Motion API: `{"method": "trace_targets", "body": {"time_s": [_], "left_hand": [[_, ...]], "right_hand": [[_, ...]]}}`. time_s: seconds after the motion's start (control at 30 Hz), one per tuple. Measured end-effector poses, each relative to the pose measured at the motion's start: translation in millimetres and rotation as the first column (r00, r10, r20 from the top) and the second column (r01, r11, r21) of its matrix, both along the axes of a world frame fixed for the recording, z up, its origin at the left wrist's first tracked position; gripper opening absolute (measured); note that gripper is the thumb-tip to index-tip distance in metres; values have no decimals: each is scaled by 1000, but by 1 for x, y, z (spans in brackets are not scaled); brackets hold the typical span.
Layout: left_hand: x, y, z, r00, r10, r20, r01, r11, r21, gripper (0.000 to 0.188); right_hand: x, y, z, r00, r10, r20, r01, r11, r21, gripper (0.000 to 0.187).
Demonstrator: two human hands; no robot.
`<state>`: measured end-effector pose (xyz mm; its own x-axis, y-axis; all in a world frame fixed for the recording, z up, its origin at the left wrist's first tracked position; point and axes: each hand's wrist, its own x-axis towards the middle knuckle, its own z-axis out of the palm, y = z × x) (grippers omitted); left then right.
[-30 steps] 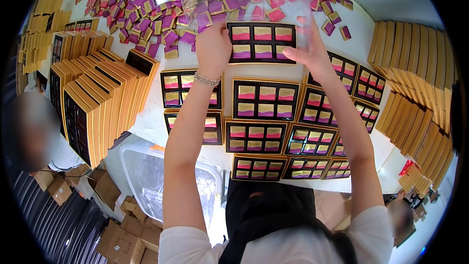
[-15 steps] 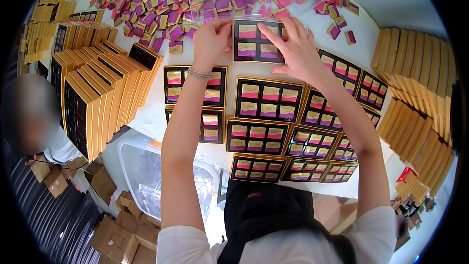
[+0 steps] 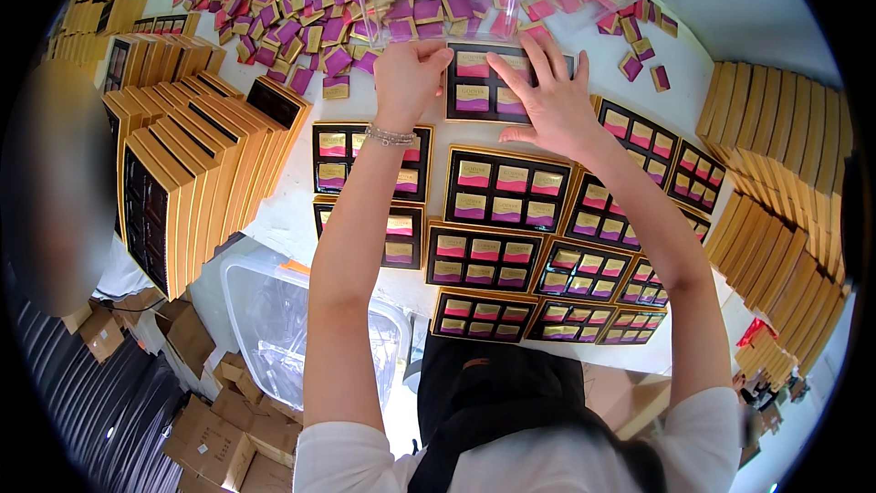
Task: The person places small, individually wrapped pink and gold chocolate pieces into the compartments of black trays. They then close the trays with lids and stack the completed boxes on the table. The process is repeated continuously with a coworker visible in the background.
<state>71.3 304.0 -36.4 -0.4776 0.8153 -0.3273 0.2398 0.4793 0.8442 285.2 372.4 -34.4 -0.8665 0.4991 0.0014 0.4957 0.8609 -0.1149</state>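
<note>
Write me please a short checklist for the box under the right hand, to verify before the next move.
1. Right hand over the box: ok, fingers spread across its right part.
2. Left hand has a firm grip: cannot tell; its fingers are at the box's left edge, but pressure does not show.
3. Whole box top visible: not ok, the right hand covers part of it.
4. Every compartment filled: cannot tell; the two on the left hold wrapped pieces.
5. Gap to the nearer box directly below it in the picture: ok, white table shows between.
</note>
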Motion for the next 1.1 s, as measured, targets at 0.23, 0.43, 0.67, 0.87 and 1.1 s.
{"method": "trace_targets", "body": {"time_s": [0.23, 0.43, 0.67, 0.87, 1.1], "left_hand": [[-2, 0, -15, 986, 28, -162, -12, 995, 96, 24], [-22, -49, 15, 953, 114, -280, -85, 990, 115, 31], [-69, -30, 19, 849, 188, -493, 75, 882, 466, 20], [-63, -21, 28, 674, 324, -663, 73, 865, 497, 19], [-62, 1, -6, 689, 145, -710, 119, 944, 308, 25]], "right_hand": [[-3, 5, 2, 1000, 16, 22, -15, 999, -32, 101], [-8, 20, 27, 789, -272, -550, 155, 956, -251, 61], [-71, 42, 46, 764, -106, -637, 119, 993, -22, 52], [-87, 24, 91, 916, 46, -398, 4, 992, 123, 55], [-88, 33, 56, 932, 3, -361, 108, 952, 288, 58]]}}
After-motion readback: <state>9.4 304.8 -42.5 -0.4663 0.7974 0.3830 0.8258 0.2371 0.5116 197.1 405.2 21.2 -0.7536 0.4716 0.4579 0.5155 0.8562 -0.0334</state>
